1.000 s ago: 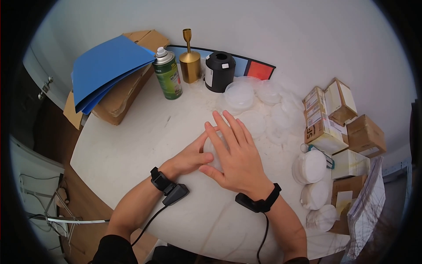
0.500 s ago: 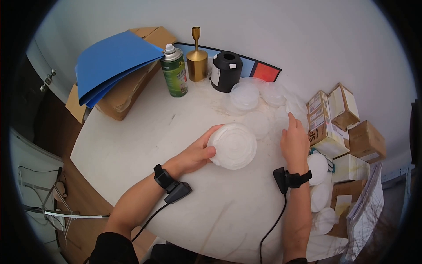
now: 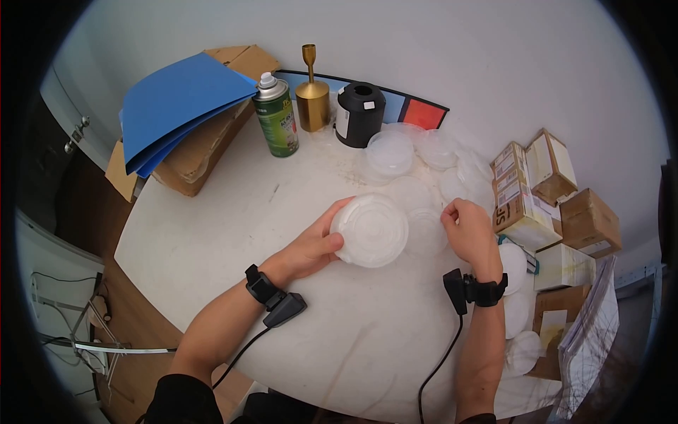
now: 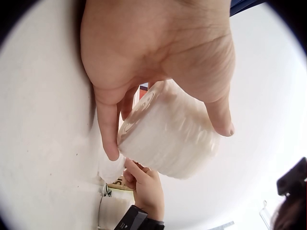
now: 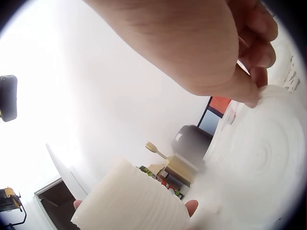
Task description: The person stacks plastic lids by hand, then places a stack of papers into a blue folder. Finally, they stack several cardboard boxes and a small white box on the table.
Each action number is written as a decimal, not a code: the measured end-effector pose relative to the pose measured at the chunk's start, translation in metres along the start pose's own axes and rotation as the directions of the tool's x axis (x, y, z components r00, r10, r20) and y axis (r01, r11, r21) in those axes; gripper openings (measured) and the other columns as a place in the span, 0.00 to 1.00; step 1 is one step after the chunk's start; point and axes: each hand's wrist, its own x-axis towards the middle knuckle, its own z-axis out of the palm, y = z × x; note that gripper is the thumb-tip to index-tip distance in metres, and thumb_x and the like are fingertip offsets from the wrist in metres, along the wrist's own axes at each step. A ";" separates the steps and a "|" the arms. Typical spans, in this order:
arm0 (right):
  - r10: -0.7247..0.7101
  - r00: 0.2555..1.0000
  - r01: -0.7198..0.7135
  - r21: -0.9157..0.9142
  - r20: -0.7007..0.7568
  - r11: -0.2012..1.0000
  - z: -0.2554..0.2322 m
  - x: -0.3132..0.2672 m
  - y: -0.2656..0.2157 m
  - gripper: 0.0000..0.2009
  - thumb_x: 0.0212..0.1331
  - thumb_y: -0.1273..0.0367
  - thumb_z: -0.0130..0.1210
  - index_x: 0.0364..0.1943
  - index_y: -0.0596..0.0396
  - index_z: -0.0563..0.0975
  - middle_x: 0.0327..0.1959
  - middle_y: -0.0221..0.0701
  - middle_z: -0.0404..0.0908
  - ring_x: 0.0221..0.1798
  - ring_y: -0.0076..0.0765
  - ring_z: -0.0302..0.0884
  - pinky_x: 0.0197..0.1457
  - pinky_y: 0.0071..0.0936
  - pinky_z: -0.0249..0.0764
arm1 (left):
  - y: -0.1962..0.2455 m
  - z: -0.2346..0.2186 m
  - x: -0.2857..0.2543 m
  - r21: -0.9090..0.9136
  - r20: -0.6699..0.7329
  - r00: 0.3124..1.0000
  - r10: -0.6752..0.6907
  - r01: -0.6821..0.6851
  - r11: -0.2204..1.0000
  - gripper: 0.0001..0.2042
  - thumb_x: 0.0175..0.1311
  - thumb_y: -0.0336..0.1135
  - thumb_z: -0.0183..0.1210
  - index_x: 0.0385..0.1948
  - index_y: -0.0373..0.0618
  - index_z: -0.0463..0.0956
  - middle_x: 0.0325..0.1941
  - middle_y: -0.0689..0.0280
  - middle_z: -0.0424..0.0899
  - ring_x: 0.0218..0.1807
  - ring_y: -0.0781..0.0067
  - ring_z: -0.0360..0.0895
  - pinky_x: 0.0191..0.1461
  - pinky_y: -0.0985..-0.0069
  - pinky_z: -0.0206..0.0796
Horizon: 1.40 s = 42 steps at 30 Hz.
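Left hand (image 3: 308, 247) grips the lid stack (image 3: 369, 230) — fingers partly hidden behind; right hand (image 3: 470, 230) pinches a translucent lid (image 3: 428, 232) — outline faint.

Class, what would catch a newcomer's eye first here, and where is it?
Probably the blue sheets, atop the cardboard box at back left. Next, at centre, the left hand holds a white lid stack, while the right hand pinches a clear lid beside it. The gold stand gleams behind, between green can and black canister.
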 end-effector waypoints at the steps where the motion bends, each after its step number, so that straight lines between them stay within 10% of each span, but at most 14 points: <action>1: -0.026 0.999 0.026 0.004 -0.048 1.000 -0.002 0.000 -0.003 0.08 0.64 0.69 0.60 0.42 0.59 0.82 0.38 0.43 0.88 0.42 0.56 0.84 0.46 0.47 0.78 | 0.000 0.000 0.000 -0.004 -0.001 1.000 0.002 -0.002 1.000 0.57 0.54 0.64 0.74 0.81 0.56 0.46 0.78 0.65 0.62 0.79 0.64 0.60 0.77 0.56 0.62; 4: 0.118 0.977 -0.075 0.232 -0.179 0.970 -0.028 0.000 -0.025 0.07 0.68 0.70 0.56 0.41 0.60 0.81 0.35 0.41 0.87 0.36 0.47 0.85 0.41 0.37 0.78 | -0.001 -0.001 0.000 -0.011 -0.011 1.000 0.008 -0.008 1.000 0.57 0.54 0.64 0.74 0.81 0.56 0.46 0.78 0.65 0.61 0.79 0.64 0.60 0.77 0.56 0.62; 10: 0.040 0.945 0.208 0.691 -0.325 0.692 -0.035 -0.017 -0.075 0.07 0.73 0.72 0.54 0.45 0.64 0.79 0.32 0.35 0.86 0.29 0.24 0.80 0.34 0.24 0.74 | -0.002 0.000 0.001 0.013 -0.017 1.000 0.024 -0.024 1.000 0.58 0.53 0.65 0.74 0.81 0.55 0.45 0.79 0.64 0.61 0.80 0.63 0.60 0.77 0.56 0.62; 22: -0.330 0.829 0.406 0.080 -0.451 0.910 0.008 -0.033 -0.110 0.08 0.64 0.76 0.57 0.46 0.58 0.78 0.33 0.38 0.82 0.32 0.46 0.83 0.33 0.37 0.78 | -0.006 -0.006 0.001 0.029 -0.042 0.998 0.039 -0.038 0.999 0.62 0.49 0.74 0.71 0.81 0.54 0.44 0.79 0.62 0.59 0.80 0.60 0.59 0.74 0.52 0.67; 34: -0.385 0.829 0.332 -0.198 -0.405 0.922 0.007 -0.041 -0.118 0.12 0.60 0.73 0.61 0.48 0.58 0.80 0.38 0.33 0.78 0.36 0.38 0.79 0.33 0.35 0.77 | -0.002 0.000 0.001 0.005 -0.042 0.999 0.022 -0.022 1.000 0.62 0.48 0.72 0.73 0.81 0.55 0.44 0.79 0.63 0.60 0.80 0.61 0.60 0.76 0.50 0.65; 42: -0.498 0.776 0.523 -0.045 -0.386 0.851 -0.006 -0.039 -0.122 0.24 0.61 0.64 0.64 0.60 0.57 0.79 0.65 0.46 0.74 0.66 0.56 0.72 0.64 0.45 0.73 | 0.000 0.000 -0.001 -0.004 -0.024 1.000 0.010 -0.010 1.000 0.60 0.53 0.66 0.74 0.82 0.56 0.43 0.78 0.63 0.61 0.79 0.62 0.61 0.75 0.56 0.66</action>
